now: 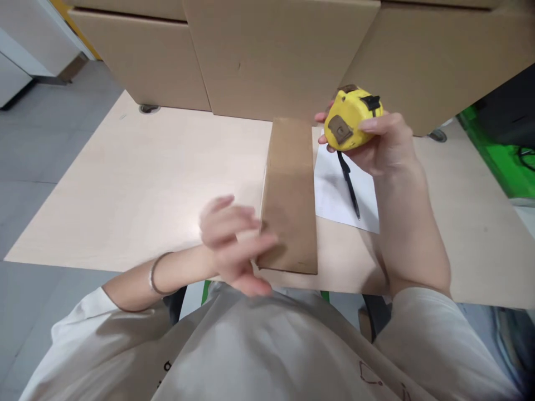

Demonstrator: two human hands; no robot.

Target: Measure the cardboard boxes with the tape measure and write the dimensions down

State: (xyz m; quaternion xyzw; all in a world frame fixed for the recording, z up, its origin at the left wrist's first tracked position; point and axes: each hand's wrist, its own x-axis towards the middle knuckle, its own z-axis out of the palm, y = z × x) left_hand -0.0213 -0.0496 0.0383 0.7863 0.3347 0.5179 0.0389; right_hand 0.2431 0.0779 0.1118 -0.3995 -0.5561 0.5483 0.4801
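Observation:
A yellow tape measure (352, 120) with a black lock button is gripped in my right hand (390, 139), raised over the right part of the table. No drawn-out blade shows. My left hand (234, 239), smeared a little by motion, hovers with fingers apart and nothing in them. It is at the near left edge of a long, flat brown cardboard box (291, 200). Whether the fingers touch the box I cannot tell. Below the tape measure, a black pen (350, 186) lies on a white sheet of paper (330, 197), right of the box.
Large cardboard boxes (280, 55) stand like a wall along the back of the pale wooden table (125, 195). Cable holes (149, 108) sit near the back corners. Something green (493, 150) and a dark object (507, 106) are beyond the right edge.

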